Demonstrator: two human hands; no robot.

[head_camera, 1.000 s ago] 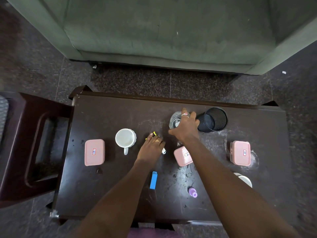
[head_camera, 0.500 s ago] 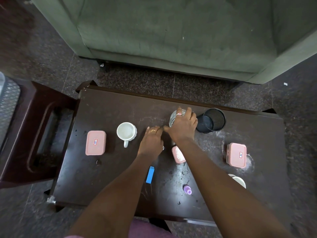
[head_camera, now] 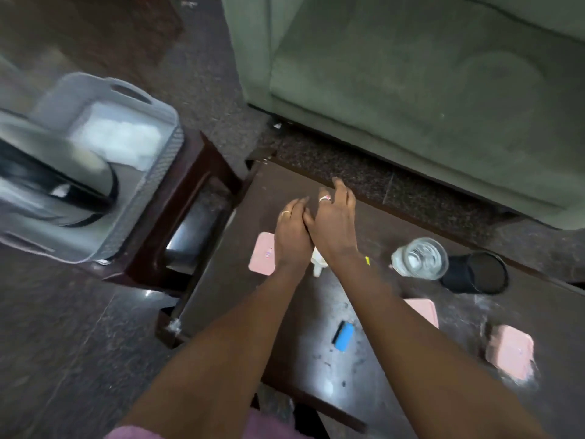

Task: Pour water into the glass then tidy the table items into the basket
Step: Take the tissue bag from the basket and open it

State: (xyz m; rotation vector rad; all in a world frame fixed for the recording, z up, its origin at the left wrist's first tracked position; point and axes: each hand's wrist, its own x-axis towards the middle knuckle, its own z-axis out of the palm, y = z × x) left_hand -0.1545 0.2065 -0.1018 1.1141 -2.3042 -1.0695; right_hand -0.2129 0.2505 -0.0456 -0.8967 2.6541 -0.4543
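Fingers of both hands, left hand (head_camera: 292,236) and right hand (head_camera: 335,226), press side by side at frame centre; what they pinch I cannot tell. Right of them stands the glass (head_camera: 421,258), holding water. Farther, upper left, sits the grey basket (head_camera: 148,172).

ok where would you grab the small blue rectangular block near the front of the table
Pinch the small blue rectangular block across its two long sides, coming straight down from above. It lies flat on the dark wooden table with bare surface all round it, so probably nothing blocks the fingers.
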